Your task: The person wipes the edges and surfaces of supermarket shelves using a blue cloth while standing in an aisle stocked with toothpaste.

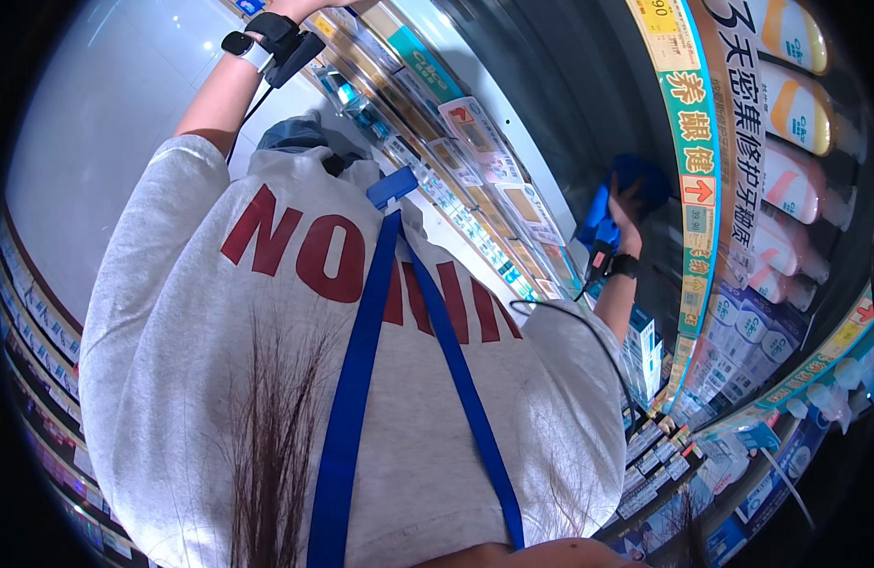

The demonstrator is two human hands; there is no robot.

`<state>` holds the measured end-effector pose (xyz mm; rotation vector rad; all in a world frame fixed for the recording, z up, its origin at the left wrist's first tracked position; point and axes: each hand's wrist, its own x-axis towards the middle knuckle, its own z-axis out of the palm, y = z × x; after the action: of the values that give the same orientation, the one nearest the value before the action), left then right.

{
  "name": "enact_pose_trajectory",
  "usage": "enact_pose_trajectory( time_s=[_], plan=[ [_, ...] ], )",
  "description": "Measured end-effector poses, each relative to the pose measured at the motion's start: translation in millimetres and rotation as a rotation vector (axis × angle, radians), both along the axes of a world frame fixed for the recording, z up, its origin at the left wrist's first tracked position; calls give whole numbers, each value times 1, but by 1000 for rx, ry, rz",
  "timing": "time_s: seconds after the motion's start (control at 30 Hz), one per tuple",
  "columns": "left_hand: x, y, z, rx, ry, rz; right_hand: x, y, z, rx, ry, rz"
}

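My right hand (pixel 625 206) reaches into a dark shelf (pixel 550 78) with its fingers on a blue cloth (pixel 639 181), which lies bunched against the shelf surface. A black strap with a cabled device (pixel 597 264) is on that wrist. My left hand (pixel 305 6) is mostly cut off by the top edge, near the shelf front; what its fingers touch is hidden. A smartwatch (pixel 239 44) and a black strapped device (pixel 293 57) sit on the left wrist.
Pump bottles (pixel 799 117) line the shelf at right, behind a curved price strip (pixel 692 142). Boxes (pixel 642 348) stand near my right forearm. Price cards (pixel 479 135) stick out from the shelf fronts. A blue lanyard (pixel 359 383) hangs over my sweatshirt, and a cable (pixel 611 355) loops by my right arm.
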<state>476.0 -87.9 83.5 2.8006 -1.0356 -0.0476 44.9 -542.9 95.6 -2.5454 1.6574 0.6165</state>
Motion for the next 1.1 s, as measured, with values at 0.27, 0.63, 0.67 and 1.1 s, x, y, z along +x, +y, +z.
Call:
enact_pose_trajectory(
  time_s=[0.27,0.63,0.67,1.1],
  plan=[
    [-8,3,-1,-57,47,-21,-57,82,9,252,92,22],
    [-8,6,-17,-125,-47,-43,6,35,13,120,110,-89],
    [-7,5,-18,-120,-52,-45,14,21,13,110,116,-115],
    [4,-9,-17,-11,-36,-49,36,-118,-18,-112,63,225]
  ],
)
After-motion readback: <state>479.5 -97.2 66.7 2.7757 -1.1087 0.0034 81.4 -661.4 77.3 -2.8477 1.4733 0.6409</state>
